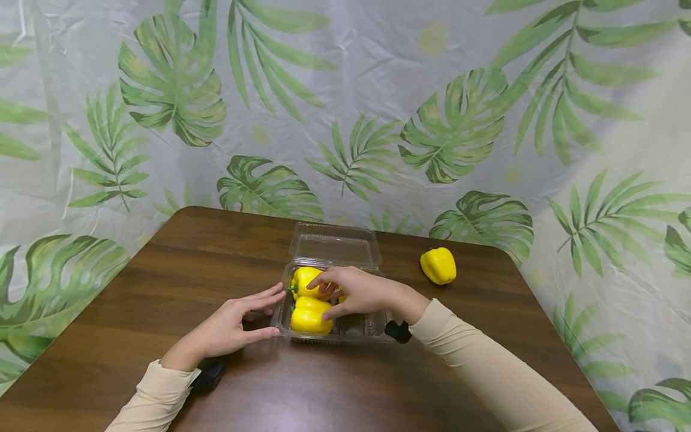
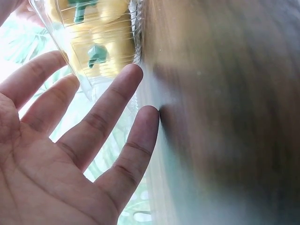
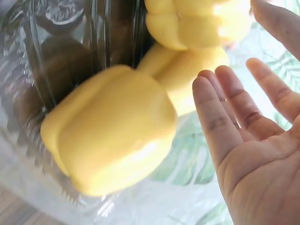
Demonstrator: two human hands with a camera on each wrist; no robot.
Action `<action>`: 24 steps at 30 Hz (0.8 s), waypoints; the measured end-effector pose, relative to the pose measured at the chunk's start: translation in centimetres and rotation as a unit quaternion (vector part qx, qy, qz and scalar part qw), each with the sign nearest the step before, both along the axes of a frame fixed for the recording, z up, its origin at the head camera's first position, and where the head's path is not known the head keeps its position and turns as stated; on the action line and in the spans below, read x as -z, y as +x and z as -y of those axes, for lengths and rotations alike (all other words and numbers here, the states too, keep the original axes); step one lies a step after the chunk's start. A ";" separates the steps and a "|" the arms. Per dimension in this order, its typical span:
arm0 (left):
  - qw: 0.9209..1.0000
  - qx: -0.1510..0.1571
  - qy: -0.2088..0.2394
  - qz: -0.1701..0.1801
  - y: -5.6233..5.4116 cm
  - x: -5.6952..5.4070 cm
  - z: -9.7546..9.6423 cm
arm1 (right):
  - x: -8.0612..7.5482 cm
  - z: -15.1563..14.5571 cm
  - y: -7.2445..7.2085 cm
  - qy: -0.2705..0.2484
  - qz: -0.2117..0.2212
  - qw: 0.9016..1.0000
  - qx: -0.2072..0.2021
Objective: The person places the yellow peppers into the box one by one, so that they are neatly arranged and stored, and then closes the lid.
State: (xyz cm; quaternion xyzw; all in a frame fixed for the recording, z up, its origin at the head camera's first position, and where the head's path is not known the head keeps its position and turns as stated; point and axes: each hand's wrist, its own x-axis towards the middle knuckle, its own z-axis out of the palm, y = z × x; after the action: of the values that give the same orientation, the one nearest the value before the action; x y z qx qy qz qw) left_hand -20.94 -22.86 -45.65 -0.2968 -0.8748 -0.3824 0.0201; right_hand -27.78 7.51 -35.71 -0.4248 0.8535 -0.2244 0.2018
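Note:
A clear plastic clamshell container (image 1: 356, 327) lies with its lid (image 1: 336, 245) raised at the back. Inside, on its left side, are a front yellow bell pepper (image 1: 310, 316) and a rear yellow bell pepper (image 1: 305, 282) with a green stem. A third yellow pepper (image 3: 112, 131) shows large in the right wrist view; from the head it is mostly hidden behind my right hand (image 1: 358, 291). That hand hovers over the peppers with its fingers spread and loosely bent, gripping nothing. My left hand (image 1: 232, 324) rests its fingertips at the container's left side, fingers extended.
Another yellow bell pepper (image 1: 438, 266) sits on the brown wooden table (image 1: 237, 240) at the back right. Behind the table's far edge hangs a leaf-patterned curtain (image 1: 356, 72). Black wrist devices sit at both cuffs, the right one close to the container's front right corner.

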 end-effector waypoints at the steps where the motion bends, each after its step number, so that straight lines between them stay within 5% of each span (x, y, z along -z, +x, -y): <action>1: 1.000 0.000 0.001 0.000 0.0 0.0 0.0 | -0.2 -0.2 -0.1 -0.006 0.005 1.000 0.003; 8: 1.000 0.005 0.003 -0.006 0.0 0.0 0.0 | -0.7 -2.7 -0.6 -0.037 0.015 0.998 0.041; 24: 1.000 0.009 0.000 -0.001 0.1 -0.3 -0.1 | -0.8 -9.5 -3.0 -0.105 -0.040 0.984 0.141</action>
State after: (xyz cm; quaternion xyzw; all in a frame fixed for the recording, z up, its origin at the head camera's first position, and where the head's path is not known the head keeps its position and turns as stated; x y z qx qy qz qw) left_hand -20.85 -22.78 -45.31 -0.3044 -0.8721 -0.3826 0.0174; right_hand -30.79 16.99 -34.88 -0.3272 0.8841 -0.3218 0.0880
